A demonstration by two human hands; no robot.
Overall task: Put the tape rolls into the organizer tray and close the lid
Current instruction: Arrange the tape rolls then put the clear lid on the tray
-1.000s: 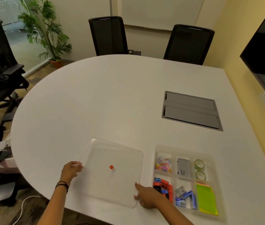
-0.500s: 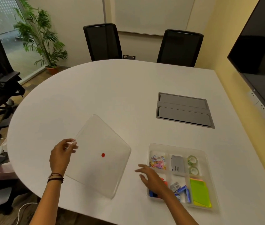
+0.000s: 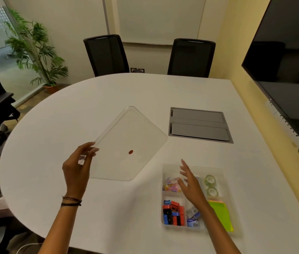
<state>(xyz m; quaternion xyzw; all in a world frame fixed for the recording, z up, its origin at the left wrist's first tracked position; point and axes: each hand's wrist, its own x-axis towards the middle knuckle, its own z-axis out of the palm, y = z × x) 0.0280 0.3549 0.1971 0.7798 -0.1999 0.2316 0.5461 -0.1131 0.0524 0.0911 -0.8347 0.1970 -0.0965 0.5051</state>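
Observation:
A clear plastic organizer tray (image 3: 229, 182) lies at the table's near right. Two tape rolls (image 3: 210, 179) sit in its right rear compartment, one behind the other. Other compartments hold paper clips, red and blue sharpeners, staple boxes and green sticky notes. The clear lid (image 3: 126, 136), marked with a red dot, is lifted and tilted above the table, left of the tray. My left hand (image 3: 79, 165) grips the lid's near left edge. My right hand (image 3: 189, 182) hovers over the tray's middle with fingers spread, holding nothing.
A grey cable hatch (image 3: 199, 124) is set into the white table (image 3: 71, 110) behind the tray. Two black chairs (image 3: 106, 54) stand at the far edge. A large dark screen (image 3: 288, 61) hangs on the right wall. A plant (image 3: 37, 48) stands at far left.
The lid has been lifted off the table and swung up and rightward in my left hand. My right hand let go of the lid and moved over the tray.

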